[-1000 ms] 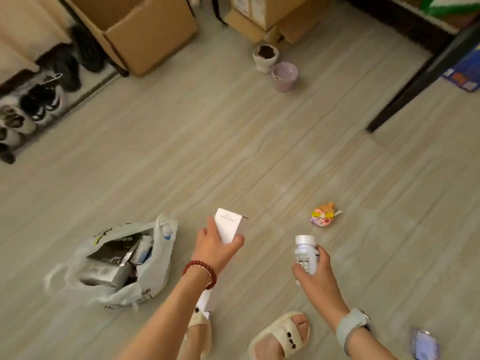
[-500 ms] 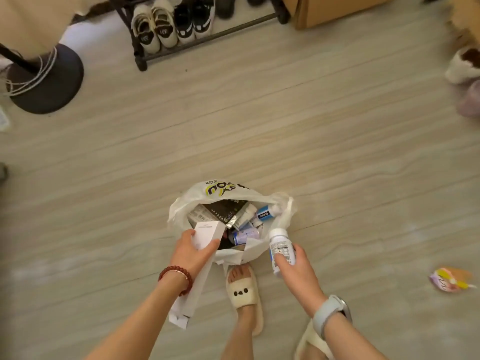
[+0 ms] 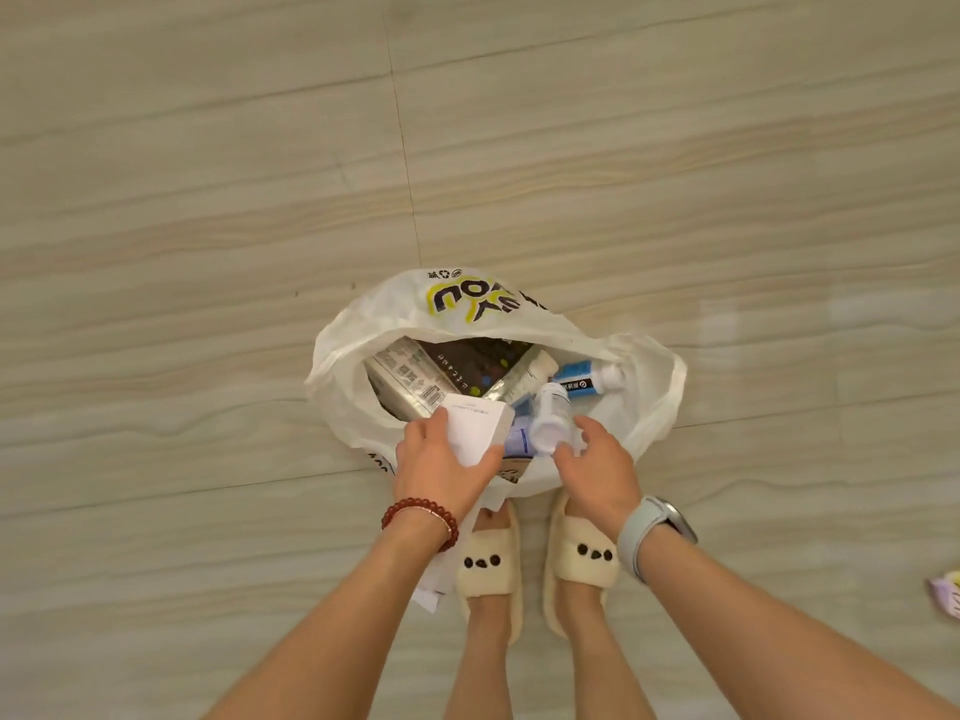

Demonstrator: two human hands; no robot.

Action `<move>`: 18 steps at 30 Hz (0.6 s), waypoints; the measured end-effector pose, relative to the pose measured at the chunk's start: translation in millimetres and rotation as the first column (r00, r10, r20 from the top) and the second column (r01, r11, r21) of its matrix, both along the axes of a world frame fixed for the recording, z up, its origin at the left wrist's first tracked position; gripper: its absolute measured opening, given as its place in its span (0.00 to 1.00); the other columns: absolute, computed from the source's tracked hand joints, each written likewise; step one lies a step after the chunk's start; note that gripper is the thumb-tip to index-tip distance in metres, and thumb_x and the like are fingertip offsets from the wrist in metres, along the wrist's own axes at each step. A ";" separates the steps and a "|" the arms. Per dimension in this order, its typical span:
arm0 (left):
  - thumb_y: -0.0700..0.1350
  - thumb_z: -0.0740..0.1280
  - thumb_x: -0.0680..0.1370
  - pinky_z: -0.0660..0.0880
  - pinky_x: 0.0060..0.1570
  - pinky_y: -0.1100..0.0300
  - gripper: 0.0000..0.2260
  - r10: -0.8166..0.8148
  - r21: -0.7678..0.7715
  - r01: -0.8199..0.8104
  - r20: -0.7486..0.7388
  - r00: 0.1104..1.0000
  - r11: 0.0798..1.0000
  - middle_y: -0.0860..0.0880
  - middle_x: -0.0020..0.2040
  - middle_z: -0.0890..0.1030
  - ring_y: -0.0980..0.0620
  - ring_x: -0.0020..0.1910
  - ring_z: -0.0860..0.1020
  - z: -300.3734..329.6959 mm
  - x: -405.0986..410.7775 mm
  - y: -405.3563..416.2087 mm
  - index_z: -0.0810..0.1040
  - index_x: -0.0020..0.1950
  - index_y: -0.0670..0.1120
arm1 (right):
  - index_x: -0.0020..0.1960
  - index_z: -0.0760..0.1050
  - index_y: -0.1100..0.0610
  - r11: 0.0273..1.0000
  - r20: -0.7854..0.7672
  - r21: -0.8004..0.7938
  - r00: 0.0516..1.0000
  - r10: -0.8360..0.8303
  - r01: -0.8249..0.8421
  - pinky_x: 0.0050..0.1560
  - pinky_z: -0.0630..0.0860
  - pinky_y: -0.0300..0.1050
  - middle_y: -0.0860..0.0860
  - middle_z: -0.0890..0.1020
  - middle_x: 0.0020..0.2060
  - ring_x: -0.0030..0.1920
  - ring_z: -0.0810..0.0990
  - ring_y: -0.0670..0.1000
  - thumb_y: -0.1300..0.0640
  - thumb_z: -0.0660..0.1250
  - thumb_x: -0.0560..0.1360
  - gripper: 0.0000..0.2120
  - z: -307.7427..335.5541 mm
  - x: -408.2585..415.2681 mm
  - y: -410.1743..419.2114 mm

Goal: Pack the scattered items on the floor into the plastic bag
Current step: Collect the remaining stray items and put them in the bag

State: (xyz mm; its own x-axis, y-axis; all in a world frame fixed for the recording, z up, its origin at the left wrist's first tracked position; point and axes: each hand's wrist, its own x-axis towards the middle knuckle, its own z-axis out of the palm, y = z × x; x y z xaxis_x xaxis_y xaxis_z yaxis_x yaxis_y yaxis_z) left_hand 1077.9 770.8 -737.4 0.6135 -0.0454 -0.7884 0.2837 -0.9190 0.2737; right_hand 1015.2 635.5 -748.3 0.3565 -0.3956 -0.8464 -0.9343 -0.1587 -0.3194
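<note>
Both hands have come forward over the bag's mouth since half a second ago, and the bottle has left the right palm. From the head view, the left hand (image 3: 441, 467) holds the white box (image 3: 475, 431) with fingers curled round it, above the near rim of the plastic bag (image 3: 654, 387) on the floor (image 3: 208, 200). The right hand (image 3: 597, 467) has its fingers spread and holds nothing, the white bottle (image 3: 550, 415) tipping in just beyond them. Best to lower the box flat onto the packed cartons, not the rim, which would fold. A small packet (image 3: 948, 600) remains on the floor, far right.
</note>
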 end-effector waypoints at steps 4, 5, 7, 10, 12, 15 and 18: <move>0.57 0.67 0.71 0.67 0.63 0.51 0.33 -0.061 -0.021 0.062 0.044 0.997 0.998 0.46 0.68 0.63 0.46 0.67 0.62 -7.7 -4.6 -16.1 0.59 0.70 0.47 | 0.64 0.68 0.59 0.922 0.104 -0.379 0.986 0.131 -0.083 0.57 0.69 0.51 0.58 0.72 0.60 0.62 0.70 0.58 0.59 0.61 0.75 0.18 5.3 -14.2 -22.9; 0.58 0.66 0.71 0.67 0.63 0.51 0.33 -0.096 -0.030 0.098 0.060 0.994 0.995 0.46 0.68 0.63 0.46 0.67 0.63 -9.4 -5.2 -21.4 0.59 0.70 0.48 | 0.64 0.67 0.60 0.883 0.094 -0.463 0.986 0.135 -0.076 0.58 0.68 0.54 0.59 0.71 0.60 0.62 0.69 0.59 0.57 0.62 0.74 0.19 3.5 -15.5 -32.2; 0.59 0.65 0.71 0.67 0.63 0.50 0.32 -0.183 -0.034 0.187 0.089 0.979 0.982 0.46 0.68 0.63 0.46 0.66 0.63 -13.0 -5.8 -33.3 0.59 0.70 0.48 | 0.69 0.61 0.60 0.867 0.039 -0.498 0.999 0.035 -0.011 0.63 0.64 0.57 0.59 0.66 0.67 0.67 0.65 0.60 0.53 0.64 0.74 0.27 -4.4 -16.2 -51.7; 0.60 0.64 0.71 0.65 0.63 0.49 0.32 -0.330 -0.009 0.333 0.124 0.936 0.943 0.47 0.69 0.62 0.46 0.67 0.62 -23.7 -6.6 -51.5 0.58 0.70 0.48 | 0.74 0.48 0.59 0.896 0.046 -0.100 0.902 -0.430 0.432 0.71 0.60 0.56 0.56 0.59 0.73 0.72 0.60 0.56 0.51 0.64 0.75 0.36 -23.7 -9.3 -76.7; 0.61 0.64 0.71 0.63 0.63 0.49 0.32 -0.410 0.013 0.413 0.162 0.898 0.911 0.47 0.70 0.61 0.45 0.67 0.61 -34.9 -4.4 -62.0 0.58 0.70 0.49 | 0.73 0.54 0.59 0.754 0.002 0.150 0.762 -0.647 0.640 0.70 0.64 0.54 0.55 0.68 0.68 0.68 0.68 0.55 0.53 0.64 0.76 0.31 -37.2 -3.2 -86.8; 0.62 0.64 0.70 0.63 0.62 0.50 0.33 -0.482 0.056 0.483 0.218 0.848 0.874 0.46 0.70 0.61 0.45 0.67 0.61 -48.1 4.2 -74.0 0.59 0.70 0.49 | 0.50 0.75 0.61 0.766 0.138 0.167 0.754 -0.642 0.621 0.52 0.73 0.48 0.55 0.80 0.37 0.43 0.78 0.53 0.59 0.60 0.77 0.07 -38.9 4.3 -87.2; 0.61 0.63 0.72 0.61 0.66 0.48 0.34 -0.513 0.000 0.524 0.204 0.834 0.852 0.45 0.72 0.58 0.44 0.70 0.58 -56.3 10.2 -85.7 0.57 0.72 0.48 | 0.48 0.70 0.58 0.840 0.315 -0.029 0.803 -0.507 0.542 0.35 0.73 0.36 0.52 0.75 0.29 0.28 0.75 0.46 0.58 0.58 0.78 0.04 -20.0 -6.0 -74.9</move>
State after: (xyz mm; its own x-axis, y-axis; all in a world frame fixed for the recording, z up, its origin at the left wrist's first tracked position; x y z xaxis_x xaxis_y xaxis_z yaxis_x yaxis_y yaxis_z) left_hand 1088.2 685.0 -793.7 0.6244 -0.4377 -0.6470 -0.2926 -0.8990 0.3258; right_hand 1009.2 560.6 -768.3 0.2834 -0.6772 -0.6791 -0.7559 0.2780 -0.5927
